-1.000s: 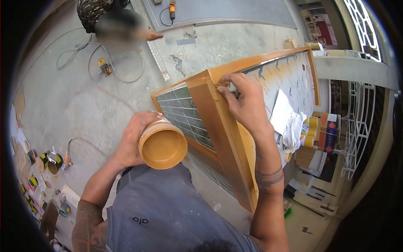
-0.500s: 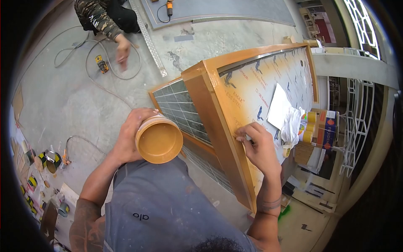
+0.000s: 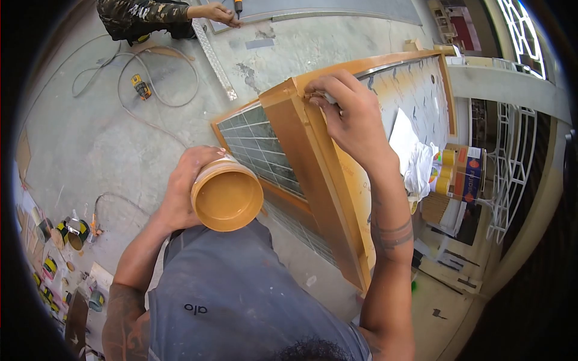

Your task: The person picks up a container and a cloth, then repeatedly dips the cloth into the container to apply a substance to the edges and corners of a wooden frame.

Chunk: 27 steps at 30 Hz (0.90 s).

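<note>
My left hand [image 3: 185,186] is wrapped round a tub [image 3: 212,172] tilted so its mouth faces me. Golden-brown paint [image 3: 226,200] lies inside it. At the top corner of a brown-painted frame [image 3: 301,162], my right hand [image 3: 355,120] is closed in a pinch, fingertips against the edge. A small bit of something shows between those fingers, too hidden to name. The frame surrounds a panel [image 3: 355,174] covered in printed protective film. Below the frame's left side is a dark panel [image 3: 253,135] with pale grid lines.
A white sheet and crumpled cloth [image 3: 418,171] lie on the panel, near yellow cans [image 3: 444,171] and a box [image 3: 468,174]. Another person's hand [image 3: 214,12] reaches over the floor at upper left. A cable [image 3: 156,90], yellow tool [image 3: 141,87] and metal strip [image 3: 214,60] lie there.
My right hand has moved up along the frame edge to its corner. The tub has barely shifted. The other person's arm has swung up and right.
</note>
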Tool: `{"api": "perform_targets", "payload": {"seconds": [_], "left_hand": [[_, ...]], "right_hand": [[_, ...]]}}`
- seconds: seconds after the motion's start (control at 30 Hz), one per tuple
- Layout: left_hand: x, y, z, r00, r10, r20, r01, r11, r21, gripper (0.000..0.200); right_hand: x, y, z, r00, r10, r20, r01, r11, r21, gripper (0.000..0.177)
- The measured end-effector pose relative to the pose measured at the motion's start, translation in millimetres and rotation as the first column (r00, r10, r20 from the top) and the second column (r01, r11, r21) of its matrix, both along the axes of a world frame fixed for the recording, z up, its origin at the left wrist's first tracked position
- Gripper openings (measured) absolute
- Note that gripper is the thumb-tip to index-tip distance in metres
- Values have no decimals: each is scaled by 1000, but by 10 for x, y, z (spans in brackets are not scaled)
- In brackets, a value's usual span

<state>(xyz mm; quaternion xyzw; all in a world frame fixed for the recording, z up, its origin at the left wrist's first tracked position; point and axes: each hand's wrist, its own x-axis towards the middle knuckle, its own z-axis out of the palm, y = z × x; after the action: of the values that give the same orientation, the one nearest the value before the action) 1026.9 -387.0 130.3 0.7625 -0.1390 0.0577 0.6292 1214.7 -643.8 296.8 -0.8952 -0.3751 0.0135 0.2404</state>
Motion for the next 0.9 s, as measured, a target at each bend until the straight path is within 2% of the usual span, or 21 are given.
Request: {"api": "perform_targets", "payload": {"seconds": [0.1,0.2,0.3,0.4,0.5,0.8,0.9], "left_hand": [[-32,35,-28,1000,9,8,-9,1000,26,82],[-71,63,-22,999,24,-23,-23,1000,6,83],[-105,66,-21,996,39,-80,-39,999,7,85],[-112,42,13,998,38,-52,-35,998,45,86],[-136,-42,25,999,48,7,-48,995,82,87],[-350,-528,77,998,66,-20,-65,997,31,89],[-452,-677,46,995,77,-70,-77,997,1,91]], "right_hand": [[-5,-88,-113,999,31,31,-28,995,-91,28],[-205,-200,-54,998,-18,-55,13,996,-91,30],[-432,-390,6,997,-61,-54,52,987,-151,31],[-684,-610,31,992,-103,-71,88,980,-180,31],[-933,-825,68,993,-98,-60,85,978,-190,31],[-1677,-1541,117,988,-152,-33,141,966,-216,31],[-1964,-1822,101,979,-186,-78,167,966,-199,33]]}}
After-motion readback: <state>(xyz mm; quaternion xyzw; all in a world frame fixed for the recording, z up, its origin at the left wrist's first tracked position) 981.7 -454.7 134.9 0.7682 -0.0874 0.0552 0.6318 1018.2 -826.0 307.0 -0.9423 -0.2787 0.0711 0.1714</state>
